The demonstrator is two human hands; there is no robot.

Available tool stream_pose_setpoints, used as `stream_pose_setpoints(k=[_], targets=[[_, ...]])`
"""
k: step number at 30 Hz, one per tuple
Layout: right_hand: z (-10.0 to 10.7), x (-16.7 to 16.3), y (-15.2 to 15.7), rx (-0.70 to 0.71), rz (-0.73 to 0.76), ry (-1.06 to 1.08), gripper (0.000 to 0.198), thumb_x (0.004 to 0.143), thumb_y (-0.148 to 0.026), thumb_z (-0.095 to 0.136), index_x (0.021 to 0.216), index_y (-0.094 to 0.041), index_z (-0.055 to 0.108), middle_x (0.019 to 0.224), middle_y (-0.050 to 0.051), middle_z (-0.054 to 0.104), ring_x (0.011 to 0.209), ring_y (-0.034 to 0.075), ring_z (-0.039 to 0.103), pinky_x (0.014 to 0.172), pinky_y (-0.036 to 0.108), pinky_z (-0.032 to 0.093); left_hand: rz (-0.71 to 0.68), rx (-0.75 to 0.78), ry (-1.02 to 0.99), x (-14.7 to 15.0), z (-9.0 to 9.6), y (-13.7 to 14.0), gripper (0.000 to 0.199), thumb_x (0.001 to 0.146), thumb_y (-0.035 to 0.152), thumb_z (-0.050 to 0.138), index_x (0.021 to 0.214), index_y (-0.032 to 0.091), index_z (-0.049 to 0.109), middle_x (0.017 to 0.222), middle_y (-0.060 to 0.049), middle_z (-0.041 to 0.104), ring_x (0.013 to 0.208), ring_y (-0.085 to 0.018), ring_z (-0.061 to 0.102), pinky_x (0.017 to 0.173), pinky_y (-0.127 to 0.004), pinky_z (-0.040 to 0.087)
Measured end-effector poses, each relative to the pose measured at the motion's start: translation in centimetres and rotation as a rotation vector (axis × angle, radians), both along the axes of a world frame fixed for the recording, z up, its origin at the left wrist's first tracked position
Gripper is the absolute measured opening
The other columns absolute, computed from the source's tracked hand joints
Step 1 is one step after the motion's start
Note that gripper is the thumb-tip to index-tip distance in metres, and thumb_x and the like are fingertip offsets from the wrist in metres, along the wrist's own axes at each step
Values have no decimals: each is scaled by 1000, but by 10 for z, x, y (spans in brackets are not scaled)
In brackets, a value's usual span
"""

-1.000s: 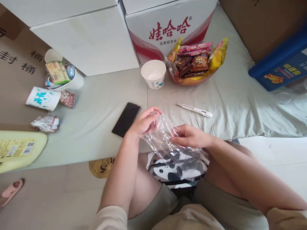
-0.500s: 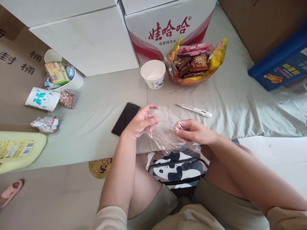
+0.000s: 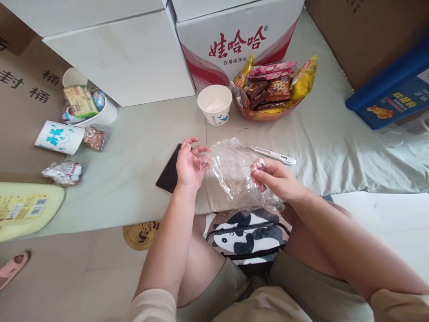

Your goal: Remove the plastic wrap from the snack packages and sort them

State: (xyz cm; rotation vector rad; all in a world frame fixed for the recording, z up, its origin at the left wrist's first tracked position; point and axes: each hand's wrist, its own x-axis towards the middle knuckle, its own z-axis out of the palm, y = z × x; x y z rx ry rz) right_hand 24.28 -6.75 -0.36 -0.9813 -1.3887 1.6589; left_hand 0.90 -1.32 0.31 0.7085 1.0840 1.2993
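Between my hands hangs a crinkled, see-through plastic bag (image 3: 231,167) over the front edge of the cloth-covered surface. My right hand (image 3: 275,176) pinches its right side between thumb and fingers. My left hand (image 3: 192,165) is at its left edge, the plastic caught at the fingertips while other fingers stand apart. A dark phone (image 3: 168,172) lies partly behind my left hand. Just beyond the bag and my right hand is a white utility knife (image 3: 275,155). Farther back stands a white paper cup (image 3: 214,105) with a blue leaf print.
A bowl (image 3: 268,114) of wrapped snacks stands before a white carton (image 3: 231,71). On the left are a tipped paper cup (image 3: 60,137), wrapped snacks (image 3: 63,173) and a yellow bottle (image 3: 30,208). A blue container (image 3: 385,103) is at right. A panda-print bag (image 3: 248,237) sits between my knees.
My left hand has turned and shifted slightly left, with its fingers raised. My right hand has moved a little right and up, and the plastic bag is spread wider.
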Motion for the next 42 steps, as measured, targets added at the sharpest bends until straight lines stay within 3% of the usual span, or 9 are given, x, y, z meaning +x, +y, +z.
stream_pose_setpoints(k=[4,9,12,16,21,26,30,36,42], targets=[[-1,-1,-1,13,-87,14,45,87,-64,67,80,-21,56,78,1,67,48,8,52,47,25,44,56,-43,-13,6,-1,0,40,88,60,53,97,22,56,83,-4,71,60,-13,65,56,-25,52],[-1,-3,1,22,-163,-49,45,86,-65,67,82,-22,57,74,1,67,52,11,57,50,27,46,-595,-192,-62,14,-10,-10,80,73,87,55,102,14,68,98,-20,76,99,-32,75,76,-39,59],[-3,-3,4,38,-235,-120,39,88,-59,66,89,-20,62,62,-2,58,52,11,55,51,26,45,-801,-168,-115,19,-13,-16,89,57,88,71,107,14,70,108,-21,77,106,-35,74,81,-39,60],[-6,-1,6,9,-310,-186,33,90,-49,62,98,-18,66,68,0,62,53,11,58,51,26,46,-723,-158,-11,25,-11,-17,66,64,61,87,109,17,67,106,-14,78,88,-25,78,70,-30,59],[-6,-2,6,-14,-323,-170,29,87,-39,59,104,-18,69,110,9,72,55,10,63,51,28,48,-596,-133,118,27,-11,-15,44,77,47,77,106,19,60,79,-1,76,63,-15,73,54,-21,52],[-6,-5,6,56,-386,-231,22,87,-32,56,96,-18,72,84,4,71,50,8,56,51,27,45,-506,-73,272,22,-16,-12,34,84,44,67,106,20,58,68,2,72,55,-14,70,51,-21,50],[-6,-6,6,96,-436,-233,18,87,-30,57,94,-19,70,70,0,66,50,9,55,48,25,42,-550,-26,295,18,-16,-12,36,86,45,65,111,21,57,69,1,74,59,-17,73,56,-25,54],[-11,-5,7,96,-488,-140,16,82,-23,57,94,-21,66,100,3,74,50,6,57,46,24,42,-620,47,275,17,-18,-12,37,82,39,74,109,19,60,85,-5,79,73,-18,76,68,-28,58],[-13,-2,5,91,-452,-15,11,76,-20,62,65,-19,64,108,5,73,48,5,53,48,26,42,-585,71,243,16,-24,-11,41,83,54,75,99,17,66,99,-10,80,75,-17,76,68,-27,57]])
